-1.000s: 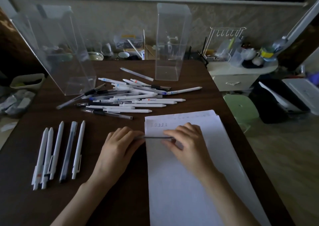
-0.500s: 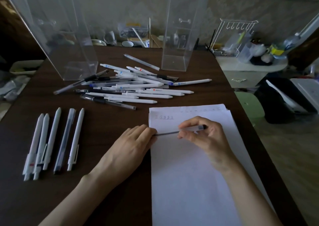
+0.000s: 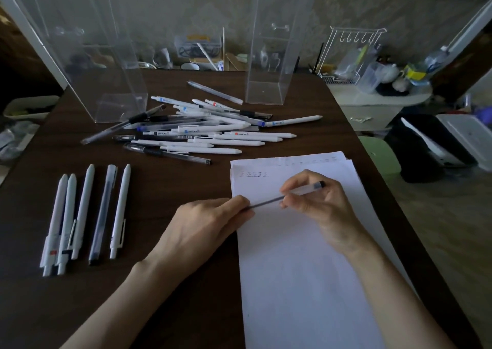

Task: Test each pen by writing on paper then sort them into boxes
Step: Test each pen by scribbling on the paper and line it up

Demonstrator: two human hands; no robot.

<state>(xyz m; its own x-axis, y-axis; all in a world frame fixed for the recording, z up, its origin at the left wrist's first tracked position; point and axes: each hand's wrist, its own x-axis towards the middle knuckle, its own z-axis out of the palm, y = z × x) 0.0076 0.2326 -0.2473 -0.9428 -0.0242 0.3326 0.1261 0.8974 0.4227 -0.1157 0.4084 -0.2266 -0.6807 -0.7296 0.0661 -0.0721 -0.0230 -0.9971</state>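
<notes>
Five sorted pens (image 3: 85,215) lie in a row at the left of the worktop (image 3: 159,308), with the left clear box (image 3: 87,55) behind them, then a loose pen pile (image 3: 202,133) and the right clear box (image 3: 277,42) just past it. The held pen (image 3: 266,203) sits just above the paper (image 3: 306,282), near its top. The left hand (image 3: 205,223) pinches the pen's dark end at the paper's left edge, and the right hand (image 3: 319,204) curls round the clear barrel. There is bare worktop below the left hand, and the paper's right side runs close to the worktop edge.
</notes>
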